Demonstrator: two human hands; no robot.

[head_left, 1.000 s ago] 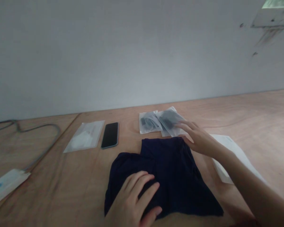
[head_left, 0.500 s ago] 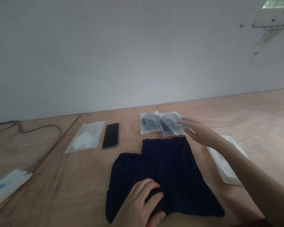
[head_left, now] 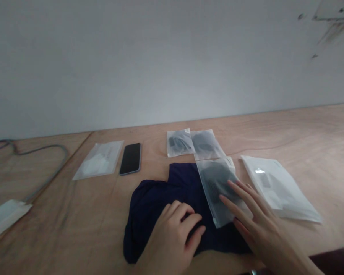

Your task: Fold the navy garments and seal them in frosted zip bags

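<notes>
A dark navy cloth [head_left: 154, 206] lies spread on the wooden table. My left hand [head_left: 174, 236] rests on its lower part, fingers bent and apart, with nothing held. Over the cloth's right side lies a translucent zip bag [head_left: 215, 187] with something dark inside. The fingers of my right hand [head_left: 255, 217] are spread on top of that bag. Just behind it, two smaller translucent bags sit side by side, the left one [head_left: 180, 143] and the right one [head_left: 206, 144], both with dark contents.
A phone [head_left: 130, 158] and a flat clear bag with white contents [head_left: 99, 160] lie on the left. Further left are a grey cable [head_left: 55, 173] and a white power strip [head_left: 7, 219]. A white package [head_left: 281, 189] lies at the right. A wall [head_left: 160, 65] stands behind the table.
My right hand has come back from the rear bags towards me, and a translucent bag now lies under its fingers on the cloth. My left hand stays on the cloth. The view has shifted slightly.
</notes>
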